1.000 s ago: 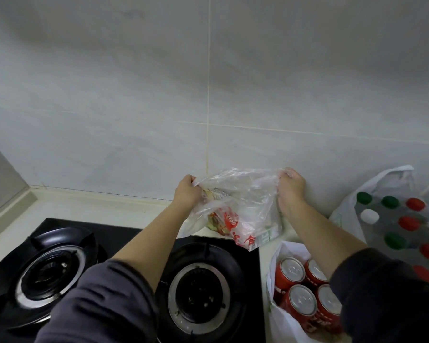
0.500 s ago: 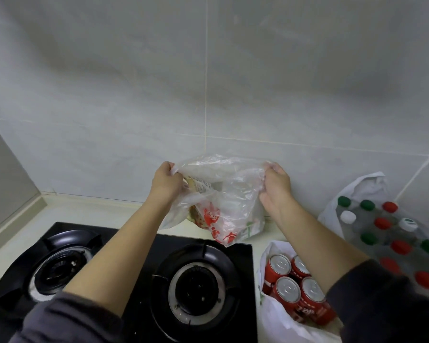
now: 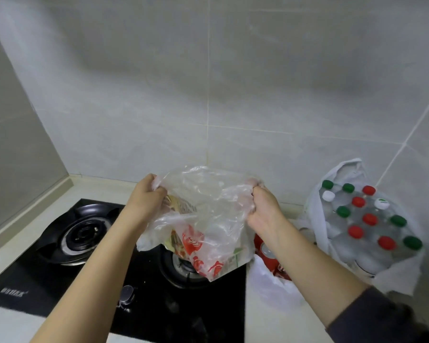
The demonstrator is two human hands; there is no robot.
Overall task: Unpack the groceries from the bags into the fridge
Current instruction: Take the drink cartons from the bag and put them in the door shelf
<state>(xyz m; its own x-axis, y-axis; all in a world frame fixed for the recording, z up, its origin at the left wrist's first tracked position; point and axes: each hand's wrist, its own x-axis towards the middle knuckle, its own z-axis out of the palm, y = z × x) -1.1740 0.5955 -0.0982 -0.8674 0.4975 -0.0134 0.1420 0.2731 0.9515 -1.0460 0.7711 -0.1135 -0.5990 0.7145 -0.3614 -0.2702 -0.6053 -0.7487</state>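
Note:
A clear plastic bag (image 3: pixel 208 214) with red print hangs in the air over the right burner, with packaged food showing through it. My left hand (image 3: pixel 148 196) grips its left top edge and my right hand (image 3: pixel 263 209) grips its right top edge, holding the mouth apart. A white bag of red cans (image 3: pixel 270 263) sits on the counter, partly hidden behind my right forearm. Further right stands a white bag of bottles (image 3: pixel 367 219) with green, red and white caps.
A black two-burner gas hob (image 3: pixel 84 256) lies on the pale counter (image 3: pixel 270 325) below the bag. A grey tiled wall (image 3: pixel 208 95) closes the back, and a side wall (image 3: pixel 15 157) stands at the left.
Both hands have lifted the clear bag off the counter and drawn it toward me, over the right burner. The view has pulled back, hiding most of the cans behind my right arm.

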